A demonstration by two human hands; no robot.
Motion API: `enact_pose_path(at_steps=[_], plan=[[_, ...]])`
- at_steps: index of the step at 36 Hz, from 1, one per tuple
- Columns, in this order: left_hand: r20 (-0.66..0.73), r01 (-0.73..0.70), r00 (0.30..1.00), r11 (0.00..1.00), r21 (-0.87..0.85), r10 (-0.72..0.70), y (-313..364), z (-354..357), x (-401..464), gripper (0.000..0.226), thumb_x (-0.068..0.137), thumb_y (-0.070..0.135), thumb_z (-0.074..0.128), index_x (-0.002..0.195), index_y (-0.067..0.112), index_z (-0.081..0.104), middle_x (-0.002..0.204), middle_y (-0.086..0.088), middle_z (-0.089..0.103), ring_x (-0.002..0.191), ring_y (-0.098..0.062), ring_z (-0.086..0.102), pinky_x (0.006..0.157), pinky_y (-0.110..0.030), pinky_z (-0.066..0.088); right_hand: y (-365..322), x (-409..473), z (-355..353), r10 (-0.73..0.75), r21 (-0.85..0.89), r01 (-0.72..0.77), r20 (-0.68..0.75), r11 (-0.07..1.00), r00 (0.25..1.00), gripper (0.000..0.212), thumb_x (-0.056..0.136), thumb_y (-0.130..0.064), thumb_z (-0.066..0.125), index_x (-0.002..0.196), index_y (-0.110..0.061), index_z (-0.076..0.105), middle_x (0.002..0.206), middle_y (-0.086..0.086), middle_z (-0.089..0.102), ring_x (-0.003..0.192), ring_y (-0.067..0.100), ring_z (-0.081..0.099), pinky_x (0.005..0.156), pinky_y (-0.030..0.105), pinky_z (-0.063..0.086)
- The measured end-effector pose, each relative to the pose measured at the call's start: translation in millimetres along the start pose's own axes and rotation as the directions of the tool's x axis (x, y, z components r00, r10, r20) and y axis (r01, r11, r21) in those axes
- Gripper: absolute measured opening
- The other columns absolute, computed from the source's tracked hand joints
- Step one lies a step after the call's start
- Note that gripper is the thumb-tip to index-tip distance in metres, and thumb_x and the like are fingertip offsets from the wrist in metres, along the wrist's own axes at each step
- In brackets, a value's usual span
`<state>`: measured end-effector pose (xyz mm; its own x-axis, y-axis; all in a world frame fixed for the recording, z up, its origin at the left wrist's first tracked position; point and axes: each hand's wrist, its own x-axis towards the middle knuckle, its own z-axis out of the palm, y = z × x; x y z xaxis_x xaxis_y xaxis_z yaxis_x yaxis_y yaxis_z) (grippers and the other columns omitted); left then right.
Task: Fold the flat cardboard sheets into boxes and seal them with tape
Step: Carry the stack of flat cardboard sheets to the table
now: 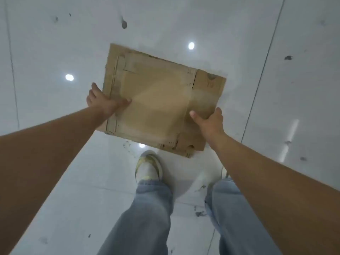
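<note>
Item: one flat cardboard sheet [158,100], which we are holding level above the white tiled floor [55,52]. Our left hand [103,103] is pinching its left edge, thumb on top, fingers beneath. Our right hand [209,122] is clamping the right edge likewise, above our shoe [149,167].
</note>
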<state>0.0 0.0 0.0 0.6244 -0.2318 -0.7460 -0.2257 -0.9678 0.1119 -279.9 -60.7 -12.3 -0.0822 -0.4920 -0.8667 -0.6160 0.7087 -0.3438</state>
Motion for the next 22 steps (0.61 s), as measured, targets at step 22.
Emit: enact_pose_path(at_steps=[22], plan=[[0.276, 0.022, 0.961, 0.984, -0.179, 0.029, 2.7, -8.5, -6.2, 0.118, 0.021, 0.065, 0.088, 0.122, 0.013, 0.056, 0.114, -0.001, 0.065, 0.103, -0.024, 0.063, 0.09, -0.044, 0.052, 12.6, 9.1, -59.8, 0.195, 0.412, -0.285, 0.246, 0.866, 0.949, 0.049, 0.072, -0.021, 0.078, 0.117, -0.012, 0.061, 0.101, 0.003, 0.069, 0.086, 0.019, 0.066, 0.062, 0.029, 0.052]])
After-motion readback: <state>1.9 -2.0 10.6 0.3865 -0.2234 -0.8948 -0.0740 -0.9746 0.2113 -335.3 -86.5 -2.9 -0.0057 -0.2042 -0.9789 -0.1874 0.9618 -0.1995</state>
